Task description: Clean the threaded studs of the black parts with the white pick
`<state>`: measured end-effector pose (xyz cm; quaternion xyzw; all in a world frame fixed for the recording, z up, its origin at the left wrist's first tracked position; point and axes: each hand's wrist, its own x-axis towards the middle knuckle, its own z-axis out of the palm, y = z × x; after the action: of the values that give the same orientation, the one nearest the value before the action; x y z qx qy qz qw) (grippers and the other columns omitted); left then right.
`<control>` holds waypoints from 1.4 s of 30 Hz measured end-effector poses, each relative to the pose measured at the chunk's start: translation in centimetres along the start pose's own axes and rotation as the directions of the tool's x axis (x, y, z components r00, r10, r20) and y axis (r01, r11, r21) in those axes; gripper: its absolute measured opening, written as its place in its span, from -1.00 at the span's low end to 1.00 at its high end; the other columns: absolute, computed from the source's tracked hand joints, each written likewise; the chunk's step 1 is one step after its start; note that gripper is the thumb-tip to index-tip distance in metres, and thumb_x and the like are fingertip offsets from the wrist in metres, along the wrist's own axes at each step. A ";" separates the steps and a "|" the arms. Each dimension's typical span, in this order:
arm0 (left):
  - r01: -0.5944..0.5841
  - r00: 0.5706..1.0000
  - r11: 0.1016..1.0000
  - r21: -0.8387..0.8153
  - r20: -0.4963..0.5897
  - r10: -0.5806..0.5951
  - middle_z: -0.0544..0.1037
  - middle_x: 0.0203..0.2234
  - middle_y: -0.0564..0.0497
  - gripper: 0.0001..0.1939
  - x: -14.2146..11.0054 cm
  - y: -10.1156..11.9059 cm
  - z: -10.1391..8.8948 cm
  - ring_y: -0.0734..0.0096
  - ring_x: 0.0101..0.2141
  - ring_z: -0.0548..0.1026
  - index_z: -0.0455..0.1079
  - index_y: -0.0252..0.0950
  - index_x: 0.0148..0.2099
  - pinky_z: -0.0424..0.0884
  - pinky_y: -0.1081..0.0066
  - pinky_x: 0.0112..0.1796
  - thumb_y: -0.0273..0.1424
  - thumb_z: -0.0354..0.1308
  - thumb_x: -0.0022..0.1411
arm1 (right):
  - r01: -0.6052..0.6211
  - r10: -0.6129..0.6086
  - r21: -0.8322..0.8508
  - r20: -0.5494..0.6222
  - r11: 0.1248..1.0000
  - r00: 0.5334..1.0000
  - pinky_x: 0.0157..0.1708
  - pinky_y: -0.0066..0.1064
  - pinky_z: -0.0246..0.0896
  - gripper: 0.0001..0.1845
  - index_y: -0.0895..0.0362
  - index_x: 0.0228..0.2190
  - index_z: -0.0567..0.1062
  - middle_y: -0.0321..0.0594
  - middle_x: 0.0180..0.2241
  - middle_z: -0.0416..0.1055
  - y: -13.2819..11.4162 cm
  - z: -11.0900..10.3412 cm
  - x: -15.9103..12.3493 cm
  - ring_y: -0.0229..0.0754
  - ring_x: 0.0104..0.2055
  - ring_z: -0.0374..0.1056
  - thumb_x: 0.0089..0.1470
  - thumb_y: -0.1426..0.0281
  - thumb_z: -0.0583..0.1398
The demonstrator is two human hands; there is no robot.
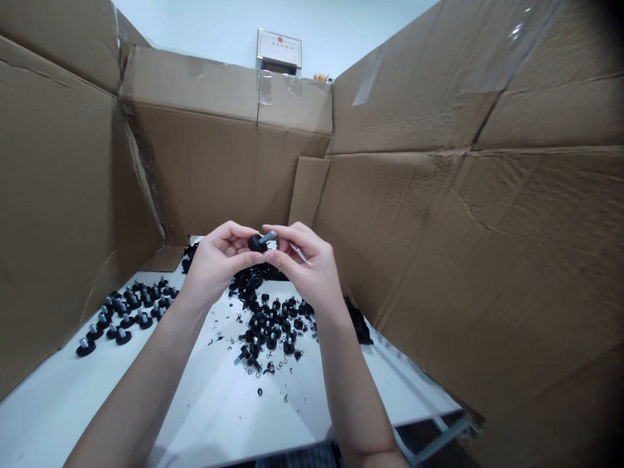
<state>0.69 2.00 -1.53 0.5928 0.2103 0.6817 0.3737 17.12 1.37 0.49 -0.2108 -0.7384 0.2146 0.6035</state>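
Observation:
Held up between my hands is a black rubber foot (pixel 257 243) with a threaded metal stud pointing up and to the right. My left hand (pixel 219 257) grips its round base with curled fingers. My right hand (pixel 305 266) presses against the foot from the other side and pinches a thin metal tool (pixel 299 252), whose tip lies close to the stud. Below my hands sits a loose heap of similar feet (pixel 269 328). A neat group of feet (pixel 124 311) stands to the left, studs up, beyond my left forearm.
Black rubber trimmings (pixel 251 281) lie in a mound behind the loose feet, and small black rings (pixel 275 369) are scattered over the white tabletop (pixel 209 416). Tall cardboard sheets (pixel 468 221) surround the table on the left, back and right.

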 end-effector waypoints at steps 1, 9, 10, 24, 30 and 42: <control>-0.021 1.000 1.000 -0.002 0.008 0.021 0.60 -0.37 0.04 -0.68 0.0 0.0 0.1 0.42 -0.32 0.56 0.46 -0.27 -0.31 0.51 0.42 -0.25 -0.40 0.48 -0.14 | -0.035 0.034 0.051 0.022 0.998 0.999 -0.49 -0.44 0.21 -0.82 0.01 -0.31 0.61 -0.39 -0.48 0.25 0.0 0.3 0.0 -0.36 -0.49 0.21 -0.05 0.29 0.35; -0.236 0.967 0.963 0.129 -0.065 0.245 0.57 -0.42 0.10 -0.67 -0.4 0.4 1.1 0.46 -0.37 0.56 0.45 -0.26 -0.37 0.52 0.47 -0.32 -0.55 0.47 -0.22 | -0.105 0.117 0.122 -0.101 0.987 0.988 -0.62 -0.46 0.05 -0.90 0.09 -0.54 0.56 -0.38 -0.55 0.32 -0.2 1.3 -0.2 -0.41 -0.60 0.17 -0.04 0.37 0.31; -0.243 0.964 0.959 0.143 -0.074 0.255 0.56 -0.42 0.11 -0.68 -0.5 0.4 1.3 0.47 -0.37 0.55 0.45 -0.26 -0.36 0.52 0.47 -0.31 -0.55 0.47 -0.20 | -0.098 0.109 0.089 -0.129 0.991 0.986 -0.61 -0.45 0.05 -0.89 0.10 -0.55 0.56 -0.37 -0.55 0.32 -0.3 1.3 -0.2 -0.39 -0.58 0.17 -0.03 0.37 0.31; -0.482 0.815 0.625 0.614 0.051 0.578 0.56 -0.33 0.05 -0.78 -0.1 -0.7 0.1 0.45 -0.33 0.55 0.44 -0.26 -0.29 0.52 0.43 -0.28 -0.40 0.40 0.03 | -0.008 -0.023 -0.121 -0.249 0.993 0.968 -0.50 -0.45 0.08 -0.86 0.13 -0.54 0.51 -0.37 -0.54 0.28 0.2 2.4 -0.4 -0.37 -0.52 0.15 0.05 0.43 0.24; -0.579 0.612 0.213 0.787 0.247 0.751 0.57 -0.34 0.04 -0.84 0.1 -1.2 -0.1 0.46 -0.31 0.55 0.39 -0.26 -0.26 0.48 0.49 -0.28 -0.48 0.31 0.13 | -0.163 0.173 0.069 -0.194 0.984 0.966 -0.47 -0.44 0.10 -0.86 0.15 -0.52 0.51 -0.33 -0.52 0.34 0.8 2.5 0.0 -0.35 -0.50 0.17 0.00 0.35 0.26; -0.165 0.946 0.773 0.612 -0.124 0.300 0.59 -0.32 -0.06 -0.74 2.0 -4.5 -1.6 0.28 -0.27 0.57 0.43 -0.32 -0.20 0.50 0.27 -0.17 -0.29 0.31 0.10 | -0.117 0.076 -0.067 -0.440 0.991 0.895 -0.48 -0.43 0.10 -0.79 0.13 -0.47 0.56 -0.34 -0.56 0.33 -1.4 -0.4 -0.6 -0.33 -0.52 0.15 0.01 0.23 0.26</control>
<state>0.30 6.64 -3.81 0.6240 0.3766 0.6823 0.0566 17.54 -0.13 0.92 -0.3173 -0.5820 0.1576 0.7319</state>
